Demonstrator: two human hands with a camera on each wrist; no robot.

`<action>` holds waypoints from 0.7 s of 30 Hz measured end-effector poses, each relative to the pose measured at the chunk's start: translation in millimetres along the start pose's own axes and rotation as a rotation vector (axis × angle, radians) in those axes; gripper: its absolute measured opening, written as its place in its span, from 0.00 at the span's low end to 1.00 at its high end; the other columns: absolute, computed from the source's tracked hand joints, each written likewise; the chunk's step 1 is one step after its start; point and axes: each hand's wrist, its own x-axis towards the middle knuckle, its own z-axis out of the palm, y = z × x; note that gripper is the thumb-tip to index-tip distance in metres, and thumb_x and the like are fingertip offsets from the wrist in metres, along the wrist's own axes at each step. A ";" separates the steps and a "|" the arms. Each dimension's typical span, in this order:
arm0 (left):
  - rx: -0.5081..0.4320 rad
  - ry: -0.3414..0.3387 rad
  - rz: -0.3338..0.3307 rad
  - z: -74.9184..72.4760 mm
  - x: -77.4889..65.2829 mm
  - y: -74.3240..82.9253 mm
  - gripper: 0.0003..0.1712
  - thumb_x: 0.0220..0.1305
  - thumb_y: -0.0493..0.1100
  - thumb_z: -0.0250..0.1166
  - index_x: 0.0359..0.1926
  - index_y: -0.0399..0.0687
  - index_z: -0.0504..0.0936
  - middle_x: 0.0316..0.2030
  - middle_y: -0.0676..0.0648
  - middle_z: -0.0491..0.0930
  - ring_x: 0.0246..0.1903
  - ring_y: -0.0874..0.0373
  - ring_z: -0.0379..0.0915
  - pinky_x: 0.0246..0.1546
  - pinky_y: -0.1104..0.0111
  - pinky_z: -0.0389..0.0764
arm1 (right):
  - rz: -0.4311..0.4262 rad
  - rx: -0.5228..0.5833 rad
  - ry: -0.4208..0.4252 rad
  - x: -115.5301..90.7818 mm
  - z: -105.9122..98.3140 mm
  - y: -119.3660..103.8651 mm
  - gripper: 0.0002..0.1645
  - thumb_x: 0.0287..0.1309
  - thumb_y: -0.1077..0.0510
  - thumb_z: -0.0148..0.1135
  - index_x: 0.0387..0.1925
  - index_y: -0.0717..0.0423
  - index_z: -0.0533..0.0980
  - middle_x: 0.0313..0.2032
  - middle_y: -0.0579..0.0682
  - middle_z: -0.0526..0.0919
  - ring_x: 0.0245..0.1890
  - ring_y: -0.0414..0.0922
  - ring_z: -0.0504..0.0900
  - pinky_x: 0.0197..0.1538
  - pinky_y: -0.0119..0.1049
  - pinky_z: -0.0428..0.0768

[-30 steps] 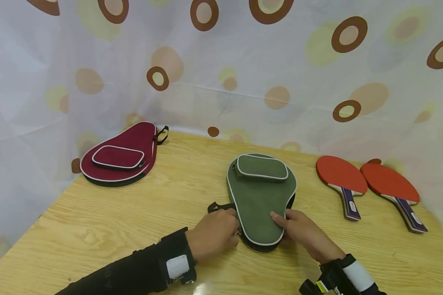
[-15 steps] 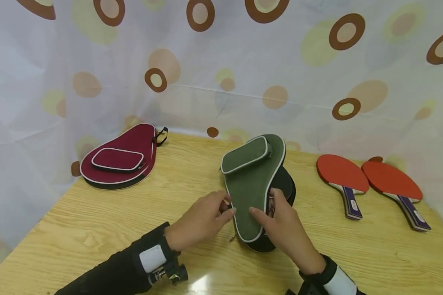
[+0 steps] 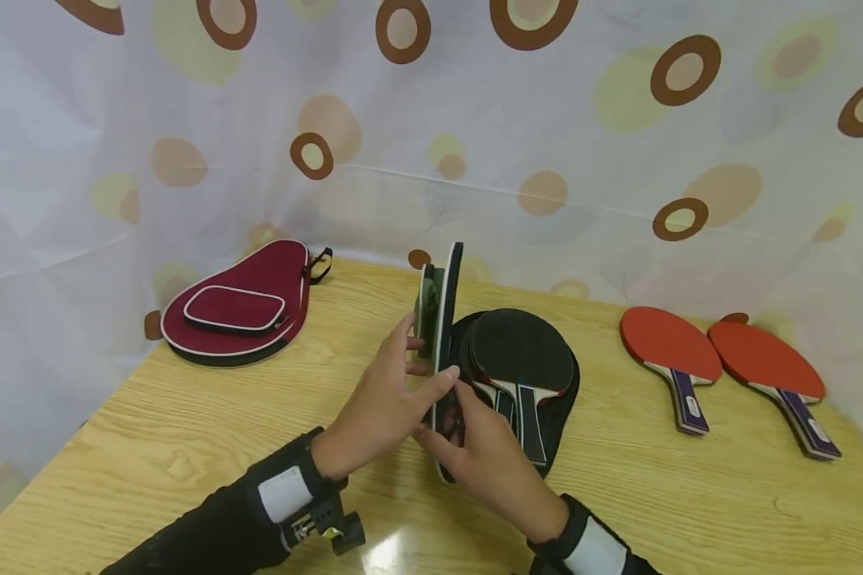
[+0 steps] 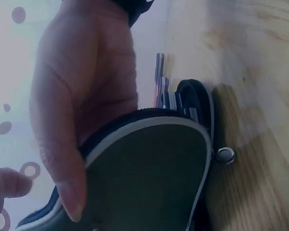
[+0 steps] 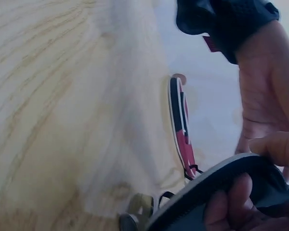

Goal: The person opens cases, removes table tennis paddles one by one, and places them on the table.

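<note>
A green table tennis bat case (image 3: 437, 319) lies unfolded, its lid raised nearly upright, edge-on in the head view. My right hand (image 3: 485, 455) pinches the lid's edge near its narrow end, thumb on the green outside (image 4: 149, 173) and fingers on the dark inside, as both wrist views show. My left hand (image 3: 374, 399) is at the lid's outer side with fingers extended; its thumb reaches to the lid's edge, contact unclear. In the case's dark base (image 3: 566, 423) rest black-faced bats (image 3: 525, 351), one overlapping another, their handles partly hidden by my right hand.
A dark red bat case (image 3: 237, 307) with a black loop lies at the table's back left. Two red bats (image 3: 669, 343) with purple handles lie side by side at the right. A dotted white curtain (image 3: 403, 208) hangs behind the wooden table (image 3: 223, 423).
The green lid has swung up and leftward from lying over the base, uncovering the black bats. My right hand has moved left with it; my left hand's fingers have straightened along its outside.
</note>
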 end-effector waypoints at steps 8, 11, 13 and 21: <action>0.179 0.129 0.049 -12.2 1.8 -10.2 0.53 0.67 0.31 0.60 0.79 0.37 0.33 0.74 0.29 0.51 0.64 0.38 0.67 0.57 0.49 0.75 | -0.013 -0.030 -0.103 -2.4 5.6 5.2 0.37 0.63 0.48 0.69 0.66 0.65 0.70 0.38 0.47 0.77 0.29 0.37 0.74 0.33 0.31 0.76; 0.272 0.170 0.051 -16.9 1.6 -15.5 0.55 0.66 0.28 0.59 0.79 0.39 0.30 0.75 0.28 0.39 0.62 0.35 0.66 0.51 0.51 0.78 | -0.059 -0.059 -0.126 -6.4 1.2 11.2 0.30 0.66 0.48 0.66 0.61 0.63 0.76 0.38 0.46 0.78 0.31 0.36 0.76 0.35 0.31 0.78; 0.363 0.195 0.089 -19.3 2.0 -18.7 0.53 0.65 0.27 0.60 0.80 0.38 0.35 0.75 0.28 0.34 0.64 0.32 0.61 0.45 0.52 0.80 | -0.081 -0.107 -0.088 -8.9 -3.8 16.1 0.23 0.67 0.50 0.65 0.56 0.60 0.79 0.38 0.46 0.79 0.33 0.36 0.77 0.37 0.32 0.78; 0.965 0.199 0.232 -18.5 8.9 -25.8 0.29 0.62 0.36 0.70 0.63 0.33 0.77 0.72 0.30 0.58 0.73 0.27 0.42 0.69 0.37 0.50 | 0.180 -0.421 0.206 -7.2 -29.8 41.1 0.25 0.61 0.53 0.71 0.47 0.69 0.71 0.39 0.60 0.72 0.36 0.52 0.74 0.37 0.45 0.73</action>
